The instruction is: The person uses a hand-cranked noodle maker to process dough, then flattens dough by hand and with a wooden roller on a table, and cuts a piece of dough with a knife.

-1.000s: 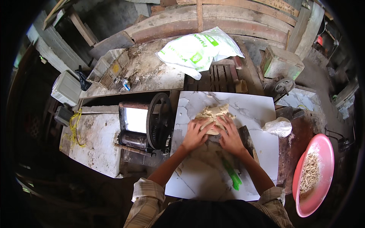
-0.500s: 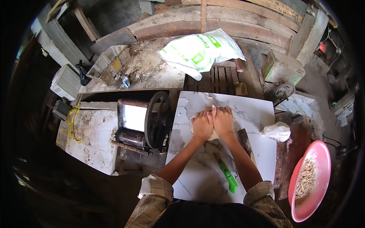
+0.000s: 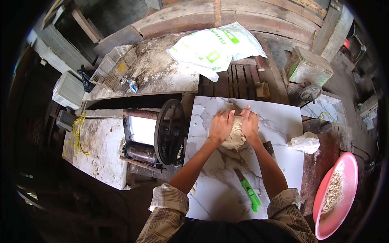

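Note:
A pale lump of dough (image 3: pixel 234 139) rests on the marbled white board (image 3: pixel 210 182). My left hand (image 3: pixel 221 124) curves round its left side, and my right hand (image 3: pixel 250 124) clasps the right side. Both thumbs lie toward the top of the lump, and the far fingertips are partly hidden behind it. Nearer to me on the board lies a cutter knife (image 3: pixel 251 195) with a green handle, its blade angled away toward the dough. Part of a dark flat piece (image 3: pixel 269 150) shows beside my right forearm.
Left of the board stands a roller machine with a black wheel (image 3: pixel 168 131). A white and green sack (image 3: pixel 219 48) lies behind. To the right are a white plastic bag (image 3: pixel 306 142) and a pink basin (image 3: pixel 348 190) of pale floury strips. A plastic crate (image 3: pixel 111 69) sits at far left.
My hands were pressed together over the dough. They have parted to its two sides, so more of the lump shows between them. The view has shifted slightly.

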`<state>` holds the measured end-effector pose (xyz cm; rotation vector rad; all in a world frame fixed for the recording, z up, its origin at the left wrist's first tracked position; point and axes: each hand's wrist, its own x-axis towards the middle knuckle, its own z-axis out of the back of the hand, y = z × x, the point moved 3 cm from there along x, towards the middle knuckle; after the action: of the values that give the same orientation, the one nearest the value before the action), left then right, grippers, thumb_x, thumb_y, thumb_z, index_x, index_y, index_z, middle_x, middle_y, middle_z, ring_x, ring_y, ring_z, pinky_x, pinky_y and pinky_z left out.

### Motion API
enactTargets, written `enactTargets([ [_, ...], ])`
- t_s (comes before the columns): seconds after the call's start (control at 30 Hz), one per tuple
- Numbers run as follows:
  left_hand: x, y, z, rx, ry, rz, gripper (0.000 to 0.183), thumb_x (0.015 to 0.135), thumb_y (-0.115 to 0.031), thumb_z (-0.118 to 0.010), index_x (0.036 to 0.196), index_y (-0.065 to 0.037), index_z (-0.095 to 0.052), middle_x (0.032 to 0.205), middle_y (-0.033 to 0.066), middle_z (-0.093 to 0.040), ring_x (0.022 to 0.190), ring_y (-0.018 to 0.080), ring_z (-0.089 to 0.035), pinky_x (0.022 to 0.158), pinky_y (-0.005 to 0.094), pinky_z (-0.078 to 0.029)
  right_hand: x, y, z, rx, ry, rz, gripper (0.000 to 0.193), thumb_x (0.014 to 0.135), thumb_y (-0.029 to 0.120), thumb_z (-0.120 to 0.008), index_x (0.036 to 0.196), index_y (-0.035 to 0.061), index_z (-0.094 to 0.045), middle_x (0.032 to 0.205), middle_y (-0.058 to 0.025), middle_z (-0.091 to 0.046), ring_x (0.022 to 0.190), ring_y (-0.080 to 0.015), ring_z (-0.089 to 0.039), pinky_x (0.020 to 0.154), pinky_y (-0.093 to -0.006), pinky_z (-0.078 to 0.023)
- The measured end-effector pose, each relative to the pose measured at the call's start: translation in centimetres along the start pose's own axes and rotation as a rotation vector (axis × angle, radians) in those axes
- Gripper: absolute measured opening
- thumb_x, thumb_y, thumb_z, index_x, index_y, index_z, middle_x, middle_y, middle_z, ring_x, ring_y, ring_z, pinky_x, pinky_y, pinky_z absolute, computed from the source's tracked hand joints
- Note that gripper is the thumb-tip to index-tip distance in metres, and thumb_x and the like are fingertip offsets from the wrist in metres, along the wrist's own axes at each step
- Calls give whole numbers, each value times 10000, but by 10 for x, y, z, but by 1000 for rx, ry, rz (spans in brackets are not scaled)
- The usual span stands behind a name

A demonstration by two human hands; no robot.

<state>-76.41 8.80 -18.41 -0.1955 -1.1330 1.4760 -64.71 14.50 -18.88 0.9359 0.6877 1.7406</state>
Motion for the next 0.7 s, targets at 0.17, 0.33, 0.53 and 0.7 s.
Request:
enactTargets([
  [0.17, 1, 10, -2, 24, 91, 52, 318, 955, -233, -428, 893, 2, -634, 905, 169, -646, 893, 365, -567, 789, 494, -429, 0, -4, -1, 37, -75, -77, 508, 997, 262, -291, 726, -7, -626, 683, -198, -630, 687, -410, -601, 674, -440, -471],
  [0.33, -14, -19, -5, 281, 135, 26, 290, 957, -252, -427, 985, -44, -627, 1011, 108, -646, 1071, 286, -516, 898, 567, -351, 3, -27, 18, -33, 68, 146, 368, 986, 282, -370, 982, -6, -599, 902, -192, -644, 789, -370, -598, 723, -411, -469],
  [0.53, -32, -29, -15, 295, 61, 37, 229, 937, -290, -470, 1118, -183, -559, 1141, 0, -556, 1139, 240, -459, 1017, 561, -248, -11, -20, 47, 73, 602, -97, 521, 835, 400, -655, 1188, 29, -559, 984, -147, -639, 903, -235, -605, 801, -346, -461],
  [0.7, -33, -35, -19, 300, 54, -23, 203, 916, -302, -507, 1073, -200, -586, 1059, 7, -550, 1098, 238, -465, 1007, 547, -259, -46, -11, 55, -43, 242, 0, 450, 758, 264, -728, 1097, 0, -592, 945, -179, -633, 912, -343, -596, 795, -389, -476],
])
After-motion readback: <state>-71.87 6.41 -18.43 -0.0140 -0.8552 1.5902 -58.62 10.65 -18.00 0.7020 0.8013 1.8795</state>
